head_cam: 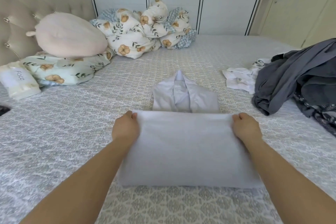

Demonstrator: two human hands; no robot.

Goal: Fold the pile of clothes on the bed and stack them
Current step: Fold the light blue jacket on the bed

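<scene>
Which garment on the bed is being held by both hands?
The pale lavender hooded garment; left hand and right hand pinch its folded edge. The dark grey clothes lie untouched.

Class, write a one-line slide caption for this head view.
Both hands, left and right, pinch the far corners of a pale hoodie being folded on the bed, unfolded dark clothes waiting at right.

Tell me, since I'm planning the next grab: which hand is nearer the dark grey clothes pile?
Right. The right hand pinches the white garment beside the dark grey clothes pile; the left hand grips its far corner.
</scene>
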